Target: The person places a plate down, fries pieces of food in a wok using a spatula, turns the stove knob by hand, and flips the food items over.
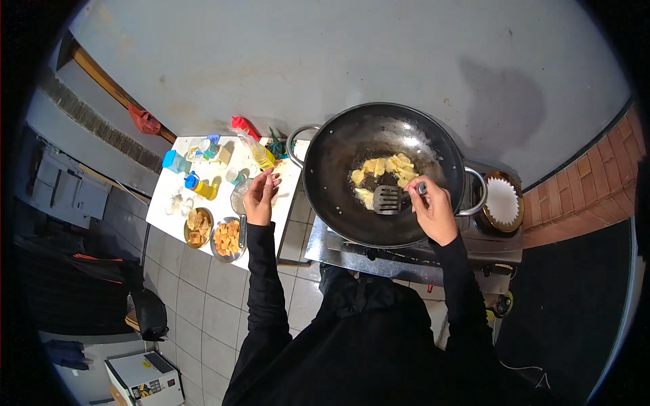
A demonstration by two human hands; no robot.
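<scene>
A large dark wok stands on the stove in front of me. Pale yellow food pieces lie in an arc at its bottom. My right hand is closed around the handle of a slotted spatula, whose blade rests among the pieces inside the wok. Over the edge of the white table to the left, my left hand hangs with its fingers apart and nothing visible in it. Near it are a knife and a bowl of orange-brown chunks.
The white table also carries a second bowl, a yellow bottle with a blue cap, and a bag of yellow liquid. Right of the wok sits a round pan with a white scalloped liner. A grey wall rises behind.
</scene>
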